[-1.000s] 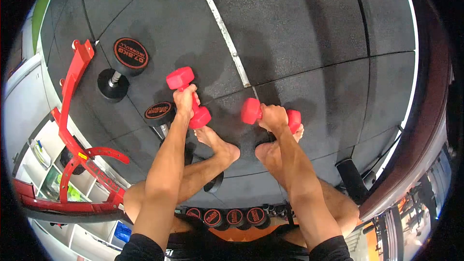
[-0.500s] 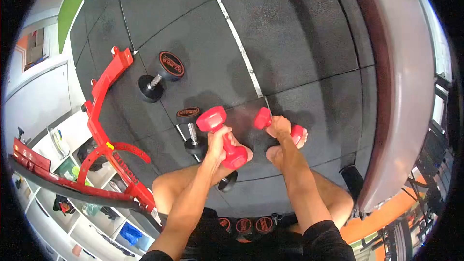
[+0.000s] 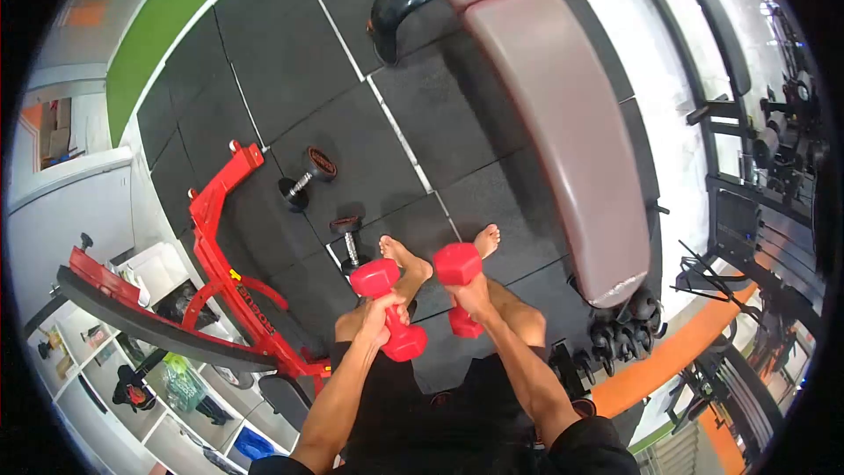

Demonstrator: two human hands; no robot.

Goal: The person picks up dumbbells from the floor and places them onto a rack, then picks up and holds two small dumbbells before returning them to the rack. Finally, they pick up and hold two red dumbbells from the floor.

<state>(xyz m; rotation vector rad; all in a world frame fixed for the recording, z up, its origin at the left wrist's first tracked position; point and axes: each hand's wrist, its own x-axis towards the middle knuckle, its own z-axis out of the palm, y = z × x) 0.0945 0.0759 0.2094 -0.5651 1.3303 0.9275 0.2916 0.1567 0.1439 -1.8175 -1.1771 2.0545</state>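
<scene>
My left hand (image 3: 378, 318) is wrapped round the handle of a red dumbbell (image 3: 374, 278), whose heads show above and below the fist. To its right, my right hand (image 3: 472, 297) grips a second red dumbbell (image 3: 458, 264), with its lower head partly behind the wrist. Both dumbbells are held up in front of my knees, apart from each other. Beyond them on the floor lie two black dumbbells with metal handles, one (image 3: 350, 244) near my left foot and another (image 3: 308, 179) farther off.
A red metal machine frame (image 3: 220, 255) stands at the left, with white shelves (image 3: 158, 433) behind it. A long brown padded bench (image 3: 571, 132) runs along the right. Several black dumbbells (image 3: 622, 339) sit beyond its near end. Dark mats (image 3: 440, 97) cover the floor.
The view has tilted up, so more of the bench and room shows. My right hand has raised its red dumbbell from beside the right foot; my left hand still holds the other.
</scene>
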